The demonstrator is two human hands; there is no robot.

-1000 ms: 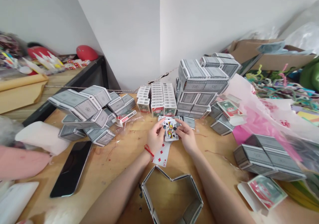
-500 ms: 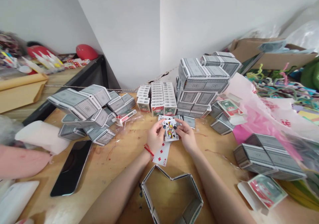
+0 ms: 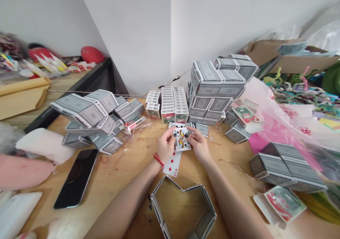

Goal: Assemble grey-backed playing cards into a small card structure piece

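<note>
Between my two hands is a queen playing card (image 3: 182,141), face up. My left hand (image 3: 166,145) pinches its left edge, and my right hand (image 3: 198,142) pinches its right edge. Beneath it, a card with red diamonds (image 3: 172,165) lies on the table, partly covered by the queen and my left hand. Just behind my fingers show other cards (image 3: 176,125), face up, and grey-backed cards (image 3: 202,130). Closer to me, a heart-shaped ring made of cards (image 3: 159,210) stands on edge between my forearms.
Rows of card boxes (image 3: 167,106) stand against the wall. Grey folded-card blocks are stacked at right (image 3: 217,90) and left (image 3: 90,111), with more at far right (image 3: 287,168). A phone (image 3: 77,178) lies left. An opened card box (image 3: 285,203) sits front right.
</note>
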